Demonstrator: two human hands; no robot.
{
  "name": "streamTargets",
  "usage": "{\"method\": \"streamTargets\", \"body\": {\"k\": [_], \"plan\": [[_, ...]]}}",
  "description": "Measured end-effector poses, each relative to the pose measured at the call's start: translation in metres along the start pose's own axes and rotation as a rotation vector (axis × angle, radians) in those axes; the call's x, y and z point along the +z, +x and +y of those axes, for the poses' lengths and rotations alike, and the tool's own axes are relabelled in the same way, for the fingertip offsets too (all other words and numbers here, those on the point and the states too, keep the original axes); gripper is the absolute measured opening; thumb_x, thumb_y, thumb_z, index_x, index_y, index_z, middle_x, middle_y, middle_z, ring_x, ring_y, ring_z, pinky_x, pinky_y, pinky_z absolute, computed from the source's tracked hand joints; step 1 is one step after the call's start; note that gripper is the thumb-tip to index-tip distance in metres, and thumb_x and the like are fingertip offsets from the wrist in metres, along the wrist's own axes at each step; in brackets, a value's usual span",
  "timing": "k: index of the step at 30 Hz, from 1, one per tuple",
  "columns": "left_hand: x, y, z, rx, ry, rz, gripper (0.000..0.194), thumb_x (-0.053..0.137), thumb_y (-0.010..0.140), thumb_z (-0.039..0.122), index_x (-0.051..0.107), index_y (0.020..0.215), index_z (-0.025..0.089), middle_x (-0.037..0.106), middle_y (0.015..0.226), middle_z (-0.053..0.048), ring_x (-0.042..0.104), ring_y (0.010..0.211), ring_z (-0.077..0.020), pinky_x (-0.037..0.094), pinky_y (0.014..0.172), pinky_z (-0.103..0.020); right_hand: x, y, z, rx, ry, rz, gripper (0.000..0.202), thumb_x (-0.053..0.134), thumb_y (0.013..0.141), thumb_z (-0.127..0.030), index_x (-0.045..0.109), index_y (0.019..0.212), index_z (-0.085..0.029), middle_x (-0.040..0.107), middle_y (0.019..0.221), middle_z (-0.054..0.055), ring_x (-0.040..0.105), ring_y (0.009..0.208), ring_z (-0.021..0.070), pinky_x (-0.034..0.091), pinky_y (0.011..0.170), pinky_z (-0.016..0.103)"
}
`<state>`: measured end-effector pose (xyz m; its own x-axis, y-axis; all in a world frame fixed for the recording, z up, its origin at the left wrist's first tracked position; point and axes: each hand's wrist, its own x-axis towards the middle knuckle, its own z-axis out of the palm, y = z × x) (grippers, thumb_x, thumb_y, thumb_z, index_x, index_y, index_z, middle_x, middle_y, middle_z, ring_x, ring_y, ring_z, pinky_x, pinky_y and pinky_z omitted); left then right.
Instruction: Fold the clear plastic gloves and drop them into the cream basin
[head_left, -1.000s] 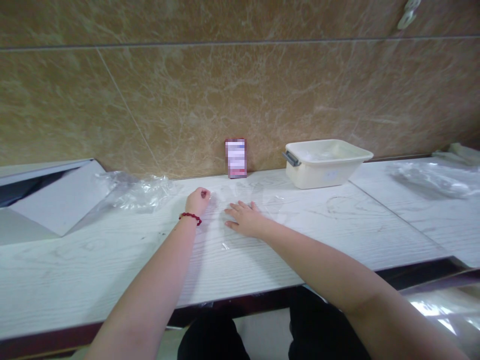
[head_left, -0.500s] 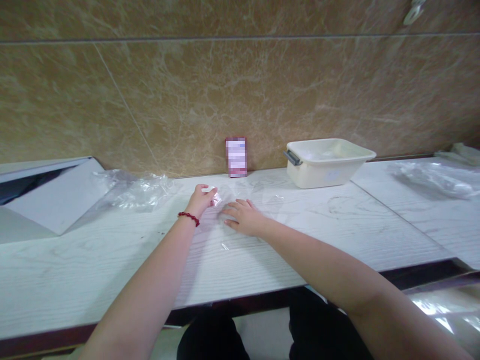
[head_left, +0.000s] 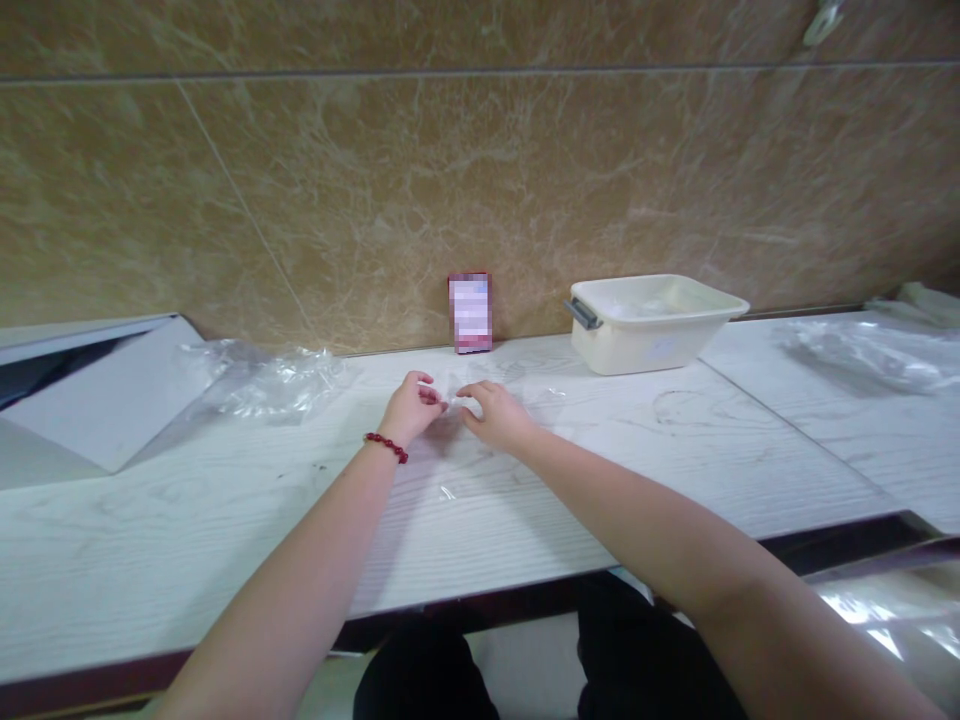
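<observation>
Film [head_left: 454, 383] spreads thin and clear on the table [head_left: 480, 540], between and around the two hands. The left hand [head_left: 415, 408], a red bracelet [head_left: 386, 446] at its wrist, curls its fingers at the film; the right hand [head_left: 499, 415] arches just beside it, thumb and forefinger a little apart. Whether either grips the film, I cannot tell. Behind them a phone-like object [head_left: 471, 313] leans on the wall [head_left: 480, 180], left of a cream bin [head_left: 645, 345].

room along front tabletop [head_left: 480, 545], bin [head_left: 637, 347] back right, wall [head_left: 420, 200] behind
</observation>
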<state>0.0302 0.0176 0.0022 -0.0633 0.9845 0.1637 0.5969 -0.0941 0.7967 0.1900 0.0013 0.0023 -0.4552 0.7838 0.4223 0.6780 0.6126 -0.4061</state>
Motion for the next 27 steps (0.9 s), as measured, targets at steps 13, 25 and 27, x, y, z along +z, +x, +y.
{"method": "streamTargets", "body": {"k": [13,25,27], "plan": [[0.008,-0.006,0.003,0.222,0.255,-0.033,0.021,0.049,0.061,0.009,0.047,0.08,0.018,0.058,0.07,0.0,0.055,0.063,-0.0107,0.043,0.06,-0.021,-0.006,0.002,0.009,0.071,0.074,0.006,0.044,0.046,0.072,-0.016,0.039,0.116,-0.021,0.053,0.084,0.003,0.049,0.072,0.0107,0.037,0.068,0.023],[0.018,-0.001,-0.001,0.35,0.42,0.012,0.024,0.046,0.061,0.011,0.047,0.085,0.017,0.054,0.071,-0.002,0.051,0.062,-0.0126,0.04,0.057,-0.023,-0.005,0.004,0.012,0.159,-0.06,-0.079,0.029,0.045,0.077,-0.027,0.05,0.106,-0.025,0.056,0.086,0.002,0.051,0.073,0.0122,0.037,0.064,0.023],[0.018,-0.001,-0.001,0.371,0.448,0.013,0.02,0.045,0.062,0.011,0.048,0.08,0.017,0.054,0.069,-0.002,0.051,0.063,-0.0133,0.04,0.058,-0.024,-0.007,0.004,0.01,0.171,-0.095,-0.059,0.035,0.046,0.076,-0.028,0.046,0.111,-0.027,0.054,0.093,0.003,0.051,0.076,0.0135,0.038,0.066,0.024]]}}
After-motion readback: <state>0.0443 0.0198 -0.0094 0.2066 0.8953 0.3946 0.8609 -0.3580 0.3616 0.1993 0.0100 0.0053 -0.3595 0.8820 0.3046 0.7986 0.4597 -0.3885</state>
